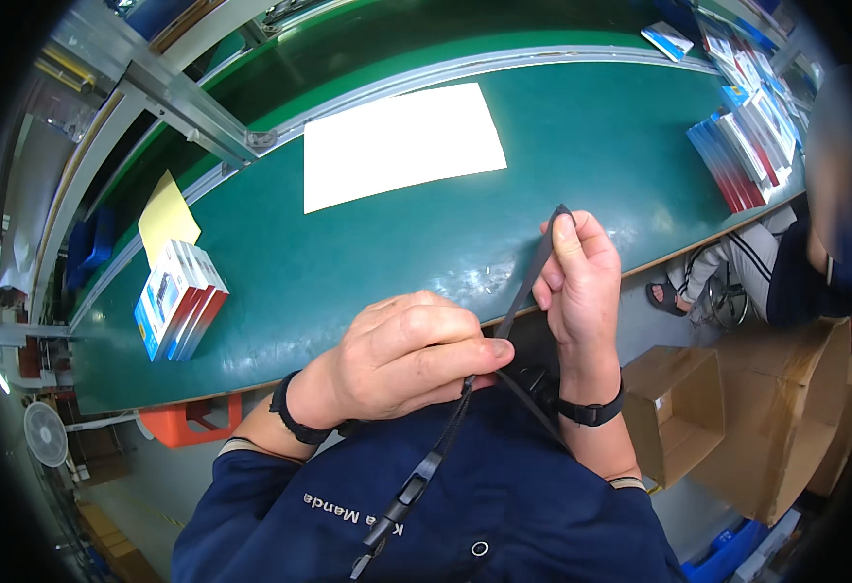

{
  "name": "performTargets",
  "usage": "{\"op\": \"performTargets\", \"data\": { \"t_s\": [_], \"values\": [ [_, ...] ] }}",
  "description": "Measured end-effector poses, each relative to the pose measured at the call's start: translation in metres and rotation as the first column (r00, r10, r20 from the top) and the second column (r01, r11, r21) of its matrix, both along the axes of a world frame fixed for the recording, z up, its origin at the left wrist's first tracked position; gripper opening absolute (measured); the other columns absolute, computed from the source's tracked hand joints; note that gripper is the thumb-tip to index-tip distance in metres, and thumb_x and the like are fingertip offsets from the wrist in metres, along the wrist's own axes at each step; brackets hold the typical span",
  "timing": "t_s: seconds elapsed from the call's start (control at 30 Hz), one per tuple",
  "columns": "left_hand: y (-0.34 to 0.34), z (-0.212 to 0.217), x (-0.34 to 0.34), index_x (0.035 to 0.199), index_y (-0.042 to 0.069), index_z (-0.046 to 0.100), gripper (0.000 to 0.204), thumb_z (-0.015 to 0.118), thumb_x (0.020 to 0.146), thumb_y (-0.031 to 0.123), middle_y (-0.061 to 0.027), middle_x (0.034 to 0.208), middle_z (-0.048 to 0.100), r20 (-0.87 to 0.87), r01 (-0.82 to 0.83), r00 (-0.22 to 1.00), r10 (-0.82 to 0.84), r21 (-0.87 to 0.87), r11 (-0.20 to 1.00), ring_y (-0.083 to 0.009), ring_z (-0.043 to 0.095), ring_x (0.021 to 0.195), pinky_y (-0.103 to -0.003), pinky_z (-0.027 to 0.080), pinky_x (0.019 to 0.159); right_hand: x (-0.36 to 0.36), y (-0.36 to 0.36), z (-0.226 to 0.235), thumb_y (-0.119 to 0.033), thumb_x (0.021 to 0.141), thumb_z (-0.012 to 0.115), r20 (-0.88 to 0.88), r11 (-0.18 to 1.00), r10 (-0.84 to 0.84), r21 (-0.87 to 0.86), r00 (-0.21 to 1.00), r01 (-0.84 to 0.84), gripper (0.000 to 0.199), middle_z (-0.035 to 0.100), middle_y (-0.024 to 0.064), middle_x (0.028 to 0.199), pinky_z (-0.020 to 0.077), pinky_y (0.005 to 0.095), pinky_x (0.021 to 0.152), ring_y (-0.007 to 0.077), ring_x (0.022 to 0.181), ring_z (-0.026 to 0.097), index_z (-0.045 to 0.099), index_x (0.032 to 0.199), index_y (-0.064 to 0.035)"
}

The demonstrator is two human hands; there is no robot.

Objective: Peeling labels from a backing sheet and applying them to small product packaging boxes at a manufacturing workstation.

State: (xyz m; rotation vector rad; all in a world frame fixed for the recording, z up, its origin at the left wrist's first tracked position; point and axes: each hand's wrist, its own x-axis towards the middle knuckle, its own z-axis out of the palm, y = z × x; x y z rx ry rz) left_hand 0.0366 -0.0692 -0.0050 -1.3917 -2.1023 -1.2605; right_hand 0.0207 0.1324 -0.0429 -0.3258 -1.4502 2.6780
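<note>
A dark grey flat lanyard strap (526, 287) runs taut between my two hands in front of my chest. My right hand (584, 282) is closed on its upper end, pinching the folded tip between thumb and finger. Lower and to the left, my left hand (401, 355) grips the same strap, its thumb and fingers pressed together at the fold. From there a thin braided cord hangs down over my navy shirt to a black plastic buckle (412, 489). Another length of strap slants down to the right beneath my hands. Both wrists wear black bands.
Behind my hands lies a green worktable (601, 155) with a white sheet (401, 146). Boxed products (183, 301) stand at left beside a yellow sheet (166, 219); more boxes (737, 155) fill the right end. Cardboard cartons (644, 413) and a co-worker (785, 267) are at right, an orange stool (192, 425) lower left.
</note>
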Motion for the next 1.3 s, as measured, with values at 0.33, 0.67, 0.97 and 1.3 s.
{"op": "performTargets", "data": {
  "t_s": [0.33,0.67,0.97,1.3],
  "values": [
    [-0.009,0.04,0.037,0.102,0.016,0.063,0.018,0.066,0.084,0.018,-0.0057,0.108,0.063,-0.231,0.197,0.965,-0.124,0.328,0.924,-0.0239,0.06,0.079,-0.036,0.053,0.066,0.0,0.001,-0.002,-0.021,0.1,0.058,-0.031,1.0,-0.001,0.006,1.0,0.001,0.02,0.044,-0.0053,0.061,0.035,0.0198,0.037,0.0021,0.048,0.037,0.059,0.091,-0.0039],
    [-0.051,0.039,0.025,0.109,0.018,0.06,0.021,0.065,0.088,0.019,-0.0038,0.102,0.051,-0.314,-0.065,0.933,0.175,0.331,0.941,-0.0264,0.055,0.085,-0.04,0.052,0.065,0.015,0.02,-0.007,-0.011,0.1,0.05,-0.363,0.945,0.257,-0.101,0.895,-0.312,0.014,0.047,0.0081,0.08,0.0371,0.0222,0.042,0.009,0.048,0.035,0.05,0.092,0.0001],
    [-0.063,0.03,0.005,0.105,0.016,0.055,0.031,0.066,0.078,0.006,-0.0138,0.098,0.063,-0.256,0.049,0.966,0.025,0.279,0.959,-0.0276,0.057,0.078,-0.034,0.046,0.057,0.019,0.039,0.014,-0.069,0.09,0.044,-0.547,0.844,0.499,0.132,0.672,-0.519,0.073,0.06,0.0109,0.074,0.0496,0.0303,0.059,0.0179,0.062,0.057,0.065,0.074,-0.001],
    [-0.061,0.026,-0.002,0.101,0.018,0.053,0.031,0.07,0.077,0.008,-0.0126,0.097,0.066,-0.256,0.043,0.966,0.016,0.224,0.974,-0.0267,0.058,0.076,-0.036,0.047,0.06,0.032,-0.006,0.055,0.0,0.082,0.072,-0.054,0.384,0.922,0.246,0.382,-0.89,0.059,0.063,0.009,0.097,0.046,0.0207,0.07,0.0098,0.076,0.06,0.049,0.136,0.0076]
  ]
}}
